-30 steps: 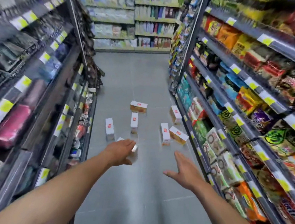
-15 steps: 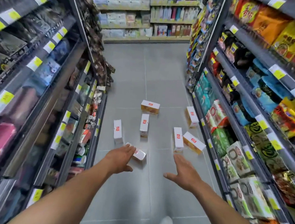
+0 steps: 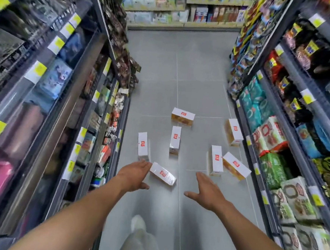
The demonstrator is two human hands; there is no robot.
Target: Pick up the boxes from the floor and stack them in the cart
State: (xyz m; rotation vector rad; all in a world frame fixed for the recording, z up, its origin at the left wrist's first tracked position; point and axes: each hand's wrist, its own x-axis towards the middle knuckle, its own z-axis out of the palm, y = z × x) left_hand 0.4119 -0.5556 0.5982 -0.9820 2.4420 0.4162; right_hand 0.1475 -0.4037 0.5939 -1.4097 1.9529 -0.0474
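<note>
Seven white boxes point(image 3: 175, 139) with red labels lie scattered on the grey tiled floor point(image 3: 184, 67), mid-aisle; one sits close to the foot of the right shelf point(image 3: 273, 137). The nearest box point(image 3: 163, 173) lies slantwise just ahead of the hands. Reaching out, the left hand point(image 3: 134, 173) has straight fingers and holds nothing; its fingertips are at that box's left end, contact unclear. Likewise spread and empty, the right hand point(image 3: 206, 191) is apart from every box. A pale shoe point(image 3: 138, 223) stands near the floor's near edge.

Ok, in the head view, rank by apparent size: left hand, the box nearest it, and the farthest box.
1. left hand, largest.
2. nearest box, slightly smaller.
3. farthest box, smallest, though distance may explain that.
</note>
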